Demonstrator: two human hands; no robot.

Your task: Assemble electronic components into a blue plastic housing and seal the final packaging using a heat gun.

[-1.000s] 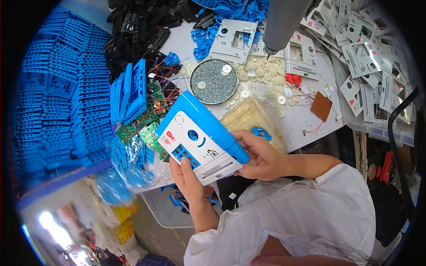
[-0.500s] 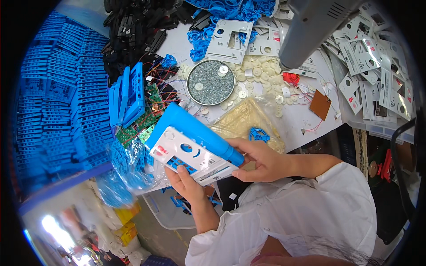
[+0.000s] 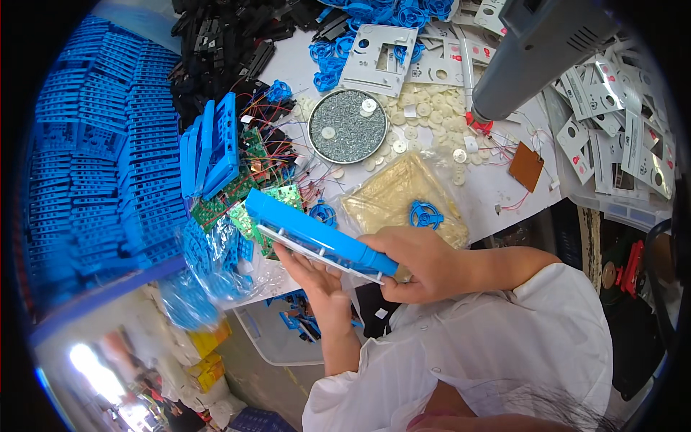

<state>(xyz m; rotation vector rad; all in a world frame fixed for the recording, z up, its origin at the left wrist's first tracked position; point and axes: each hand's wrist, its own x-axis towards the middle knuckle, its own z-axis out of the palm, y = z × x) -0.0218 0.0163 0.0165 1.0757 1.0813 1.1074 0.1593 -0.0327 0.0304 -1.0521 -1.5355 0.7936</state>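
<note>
A blue plastic casing (image 3: 309, 225) with a white faceplate (image 3: 324, 255) along its lower side is held tilted over the near edge of the table. My right hand (image 3: 425, 263) is closed round its right end, fingers over the blue back and thumb below. Beneath the faceplate, my left hand (image 3: 317, 288) has its fingers stretched out, their tips at the plate's edge and the thumb apart from it. The faceplate's printed front is turned downward and mostly out of sight. Green circuit boards (image 3: 284, 194) with thin wires lie just past the casing's far end.
Stacked blue casings (image 3: 93, 158) fill the left. A round tray of small screws (image 3: 348, 129) stands mid-table, beside whitish discs (image 3: 425, 108). A grey tool (image 3: 540, 57) juts in from above. White faceplates (image 3: 612, 122) pile at the right. A plastic bin (image 3: 281, 338) sits below the table edge.
The casing has been tipped so its white faceplate turns from facing me to facing downward. My left hand's thumb has come off the faceplate and its fingers have straightened.
</note>
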